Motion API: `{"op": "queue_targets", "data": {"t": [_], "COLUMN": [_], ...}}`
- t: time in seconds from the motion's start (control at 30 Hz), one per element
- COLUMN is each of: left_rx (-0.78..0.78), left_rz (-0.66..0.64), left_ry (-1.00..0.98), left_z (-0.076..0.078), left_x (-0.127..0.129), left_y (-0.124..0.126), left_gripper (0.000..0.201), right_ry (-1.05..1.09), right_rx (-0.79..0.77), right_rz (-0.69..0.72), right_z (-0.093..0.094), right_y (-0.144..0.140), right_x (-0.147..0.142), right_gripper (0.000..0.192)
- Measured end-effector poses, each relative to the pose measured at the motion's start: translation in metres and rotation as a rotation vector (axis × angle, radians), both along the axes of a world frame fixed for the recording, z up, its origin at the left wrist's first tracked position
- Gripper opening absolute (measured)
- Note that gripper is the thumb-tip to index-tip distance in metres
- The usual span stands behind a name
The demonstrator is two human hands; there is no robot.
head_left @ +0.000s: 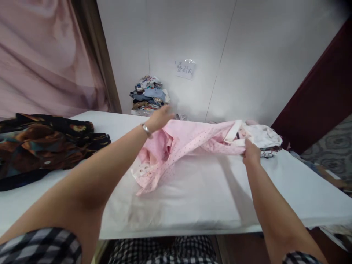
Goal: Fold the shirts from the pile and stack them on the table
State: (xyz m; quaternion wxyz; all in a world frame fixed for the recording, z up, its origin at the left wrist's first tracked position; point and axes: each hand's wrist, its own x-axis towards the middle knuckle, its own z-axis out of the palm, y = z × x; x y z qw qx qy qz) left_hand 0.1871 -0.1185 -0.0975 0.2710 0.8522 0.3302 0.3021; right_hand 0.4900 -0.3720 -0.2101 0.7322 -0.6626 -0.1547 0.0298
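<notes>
- Pink dotted garment [189, 141]: lies across the middle of the white table [192, 198], lifted along its far edge and sagging toward the near left. Its long axis runs left to right, roughly parallel to the table's near edge, between the 2 hands.
- Left hand [159, 119]: raised over the garment's left end, palm down, fingers extended and lying on the top fold. Whether the fingers pinch the cloth beneath cannot be told from this view. A metal bracelet [146, 130] sits on the wrist.
- Right hand [250, 152]: at the garment's right end, fingers curled and closed on the cloth near a white trim band [233, 132]. It sits lower and nearer the person than the left hand.
- Relation of hands: well apart, 1 at each end, with the cloth stretched between them. The bulk of loose fabric hangs below the left hand, so the left end is the heavier, less ordered one.
- White and pink clothing [262, 136]: a small heap just beyond the right hand, touching the garment's right end.
- Dark patterned cloth [46, 146]: spread on the table's left part, well apart from the garment.
- Stack of folded clothes [150, 95]: against the far wall, below a paper label [185, 69].
- Containers: none visible; all items lie directly on the table surface.
</notes>
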Motion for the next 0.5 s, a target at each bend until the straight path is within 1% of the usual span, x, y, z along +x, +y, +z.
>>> {"op": "queue_targets", "data": {"t": [0.07,0.1,0.17,0.23,0.27,0.3,0.37,0.43,0.47,0.5], "left_rx": [-0.045,-0.072,-0.082,-0.008,0.052,0.116,0.197,0.176,0.145,0.112], "left_rz": [-0.103,-0.157,-0.199,-0.21,-0.192,-0.157,-0.055,0.029,0.052,0.063], "left_ry": [0.075,0.128,0.203,0.369,0.433,0.484,0.545,0.605,0.627,0.634], "left_z": [-0.035,-0.054,-0.092,-0.124,-0.136,-0.145,-0.154,-0.155,-0.153,-0.151], "left_x": [-0.007,-0.014,-0.029,-0.041,-0.046,-0.05,-0.055,-0.06,-0.062,-0.064], "left_y": [-0.022,-0.035,-0.058,-0.071,-0.072,-0.07,-0.061,-0.05,-0.046,-0.043], "left_gripper": [0.05,0.053,0.063,0.066,0.064,0.061,0.047,0.026,0.02,0.02], "right_ry": [0.14,0.205,0.277,0.305,0.312,0.315,0.282,0.14,0.03,-0.088], "right_rx": [0.016,0.031,0.051,0.039,0.008,-0.04,-0.139,-0.187,-0.197,-0.216], "right_rz": [-0.085,-0.101,-0.066,-0.023,-0.009,0.005,0.036,0.088,0.128,0.175], "right_z": [-0.017,-0.025,-0.041,-0.054,-0.059,-0.064,-0.074,-0.083,-0.087,-0.091], "right_y": [-0.002,-0.004,-0.01,-0.016,-0.018,-0.02,-0.021,-0.02,-0.018,-0.016], "right_x": [-0.001,-0.001,0.0,0.0,-0.001,-0.003,-0.01,-0.02,-0.027,-0.034], "right_gripper": [0.018,0.017,0.018,0.021,0.025,0.03,0.04,0.045,0.046,0.046]}}
